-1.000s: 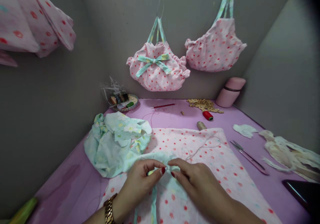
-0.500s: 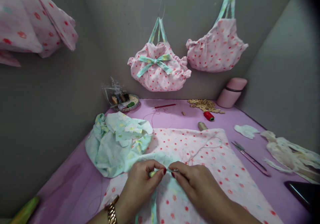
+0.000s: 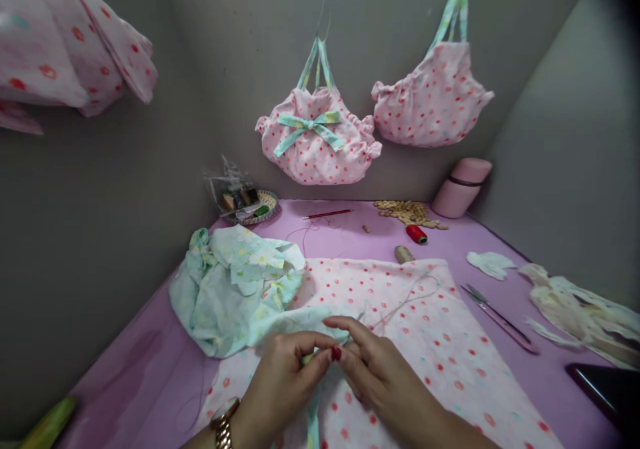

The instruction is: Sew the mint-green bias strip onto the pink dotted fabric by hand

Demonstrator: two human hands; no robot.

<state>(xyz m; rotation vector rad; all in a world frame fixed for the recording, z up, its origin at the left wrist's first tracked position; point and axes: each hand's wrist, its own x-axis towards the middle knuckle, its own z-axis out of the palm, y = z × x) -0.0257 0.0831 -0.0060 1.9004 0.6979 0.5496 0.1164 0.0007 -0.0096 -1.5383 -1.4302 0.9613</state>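
My left hand (image 3: 293, 362) pinches a folded edge of mint-green fabric strip (image 3: 313, 422), whose end hangs down below the fingers. Against its fingertips press the thumb and bent fingers of my right hand (image 3: 375, 362), closed on the same strip, with the index finger lifted and stretched over it. Whether a needle is between the fingers is too small to tell. Mint-green floral cloth (image 3: 215, 309) lies bunched to the left and runs up to my hands. Under both hands spreads pink dotted fabric (image 3: 430, 362), with a loose thread (image 3: 410, 299) on it.
Scissors (image 3: 500, 319), white scraps (image 3: 493, 264) and a dark device (image 3: 600, 395) lie to the right. At the back are a small basket (image 3: 270, 203), a pencil (image 3: 327, 214), a red thread spool (image 3: 416, 234), peanuts (image 3: 407, 212) and a pink flask (image 3: 463, 189). Pink dotted bags (image 3: 320, 162) hang above.
My right index finger has lifted away from the strip and stretched out to the left. Its thumb has moved left, up against my left fingertips. My left hand stays pinched on the strip.
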